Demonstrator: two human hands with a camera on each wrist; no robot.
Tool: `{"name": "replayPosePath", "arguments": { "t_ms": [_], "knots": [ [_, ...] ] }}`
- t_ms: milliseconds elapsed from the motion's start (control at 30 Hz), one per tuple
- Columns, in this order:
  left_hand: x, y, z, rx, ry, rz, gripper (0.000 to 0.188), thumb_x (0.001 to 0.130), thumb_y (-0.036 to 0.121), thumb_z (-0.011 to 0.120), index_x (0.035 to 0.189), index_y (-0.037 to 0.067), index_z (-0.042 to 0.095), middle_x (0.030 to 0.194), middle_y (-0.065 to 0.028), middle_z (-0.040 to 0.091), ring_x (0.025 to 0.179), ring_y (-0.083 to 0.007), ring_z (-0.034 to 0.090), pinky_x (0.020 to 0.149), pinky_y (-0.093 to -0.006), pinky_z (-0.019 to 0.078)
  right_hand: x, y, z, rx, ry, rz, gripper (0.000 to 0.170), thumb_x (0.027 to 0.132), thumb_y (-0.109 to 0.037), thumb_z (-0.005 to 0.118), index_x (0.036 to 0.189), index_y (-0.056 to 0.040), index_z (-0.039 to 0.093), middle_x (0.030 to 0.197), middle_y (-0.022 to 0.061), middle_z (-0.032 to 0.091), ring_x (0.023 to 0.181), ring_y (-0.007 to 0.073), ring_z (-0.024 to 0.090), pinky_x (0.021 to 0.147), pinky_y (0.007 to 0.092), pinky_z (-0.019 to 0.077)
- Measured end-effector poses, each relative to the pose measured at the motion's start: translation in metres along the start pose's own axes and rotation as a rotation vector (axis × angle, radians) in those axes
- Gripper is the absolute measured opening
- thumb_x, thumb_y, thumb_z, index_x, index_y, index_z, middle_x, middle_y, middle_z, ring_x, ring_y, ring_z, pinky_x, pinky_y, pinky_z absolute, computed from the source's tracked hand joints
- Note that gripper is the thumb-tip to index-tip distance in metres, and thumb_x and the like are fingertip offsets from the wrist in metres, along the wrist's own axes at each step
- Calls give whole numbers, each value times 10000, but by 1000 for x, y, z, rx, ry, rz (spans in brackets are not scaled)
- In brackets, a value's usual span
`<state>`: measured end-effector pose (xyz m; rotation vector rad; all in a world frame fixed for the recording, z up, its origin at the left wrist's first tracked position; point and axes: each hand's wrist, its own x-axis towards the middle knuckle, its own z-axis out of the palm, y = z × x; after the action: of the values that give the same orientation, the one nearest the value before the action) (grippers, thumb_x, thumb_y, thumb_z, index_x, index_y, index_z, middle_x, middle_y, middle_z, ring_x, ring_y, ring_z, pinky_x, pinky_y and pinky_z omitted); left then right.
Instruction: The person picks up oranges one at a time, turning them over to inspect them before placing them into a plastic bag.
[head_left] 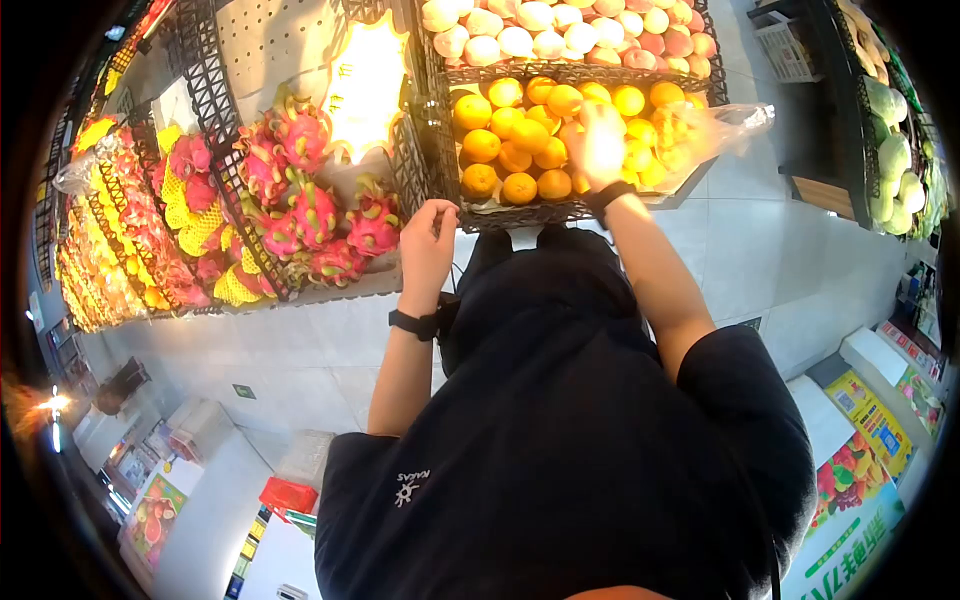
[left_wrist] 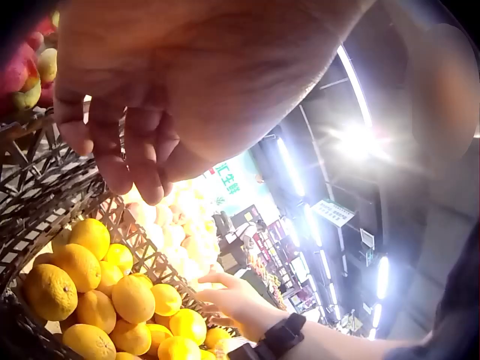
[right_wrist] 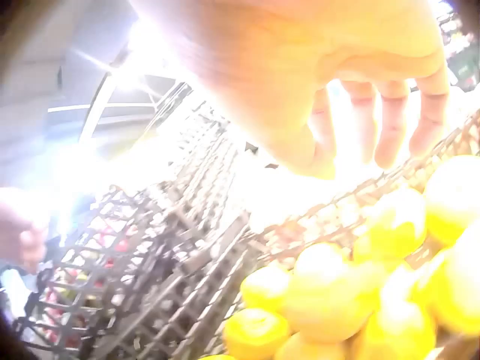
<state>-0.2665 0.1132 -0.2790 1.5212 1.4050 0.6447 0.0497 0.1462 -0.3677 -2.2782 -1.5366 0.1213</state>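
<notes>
Oranges (head_left: 515, 130) fill a black lattice crate (head_left: 530, 215) in front of the person. Above them is the right hand (head_left: 598, 145), overexposed in the head view. In the right wrist view its fingers (right_wrist: 390, 124) hang apart and bent downward over the oranges (right_wrist: 330, 292), with nothing between them. At the crate's near left corner is the left hand (head_left: 428, 245), its fingers loosely curled and holding nothing. The left wrist view shows those fingers (left_wrist: 142, 150) close to the crate's lattice wall. A clear plastic bag (head_left: 735, 125) lies at the right side of the oranges.
Peaches (head_left: 560, 35) sit in the section behind the oranges. Dragon fruit (head_left: 315, 215) lies in a crate to the left, below a bright sign (head_left: 367, 85). On the right, across the tiled floor (head_left: 750, 245), stands another shelf with pale green produce (head_left: 893, 155).
</notes>
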Motion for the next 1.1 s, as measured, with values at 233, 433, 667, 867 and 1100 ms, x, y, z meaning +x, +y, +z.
{"name": "replayPosePath", "arguments": {
  "t_ms": [233, 433, 667, 867, 1100],
  "knots": [
    [6, 17, 40, 34, 3, 54, 90, 958, 42, 713, 1037, 5, 691, 912, -97, 715, 803, -175, 700, 752, -308, 558, 47, 118, 43, 19, -394, -37, 740, 817, -202, 800, 1515, -216, 555, 1375, 217, 623, 1199, 397, 661, 1011, 460, 547],
    [10, 55, 68, 144, -11, 279, 115, 930, 31, 730, 1036, 29, 685, 875, -59, 674, 765, -163, 648, 695, -292, 516, 36, 118, 26, 236, -356, 13, 837, 703, -145, 911, 1474, -177, 588, 1362, 224, 643, 1202, 413, 654, 1040, 444, 533],
    [10, 82, 100, -36, -14, 280, 296, 920, 60, 773, 1200, 52, 678, 1107, -38, 682, 906, -144, 652, 795, -284, 536, -3, 116, -99, 1587, -728, 269, 512, 1018, -209, 733, 1449, -15, 536, 1250, 158, 704, 1021, 280, 741, 867, 378, 633],
    [8, 183, 137, 78, -265, 731, 738, 833, 71, 860, 1489, 57, 522, 1493, -108, 524, 1373, -264, 524, 1127, -384, 465, -44, 106, -206, 1692, -969, 328, 506, 1136, -451, 481, 1352, 0, 561, 935, 180, 733, 763, 244, 743, 659, 335, 613],
    [-25, 221, 170, -323, -566, 400, 794, 796, 27, 863, 1498, 36, 492, 1504, -122, 538, 1401, -222, 527, 1164, -404, 454, -58, 118, -241, 1368, -666, 272, 523, 1098, -451, 583, 1393, -20, 585, 969, 80, 726, 855, 168, 715, 785, 305, 591]
  ]
}}
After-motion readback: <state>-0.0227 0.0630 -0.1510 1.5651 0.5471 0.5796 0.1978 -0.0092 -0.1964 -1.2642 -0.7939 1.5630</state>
